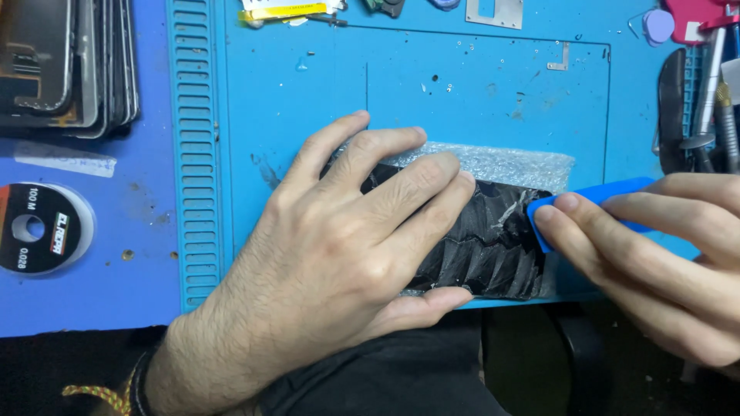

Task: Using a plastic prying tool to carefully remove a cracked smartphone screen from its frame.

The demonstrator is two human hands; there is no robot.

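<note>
Pinching a flat blue plastic scraper [593, 202] between its fingertips, the right hand [655, 262] comes in from the right side of the frame and sets the tool's edge against the right end of a black phone panel [493, 243]. The left hand [339, 246] lies flat on top of the panel with its fingers spread, pressing it down without curling around it. The panel sits in the middle of the frame, near the lower edge of the blue work mat [308, 100]. It looks badly cracked, with sharp, shiny lines running across it. If the scraper pushes too hard, I think bits could snap off or poke a finger, and the panel could slide if the flat hand lets up. A strip of bubble wrap [509, 163] lies under it, soft and bumpy. The mat is smooth rubber with a ridged strip down its left side. At the upper left is a stack of dark phone frames [69, 69], and below it a round spool of thin wire [42, 229]. Metal tools [705, 100] stand at the upper right.
</note>
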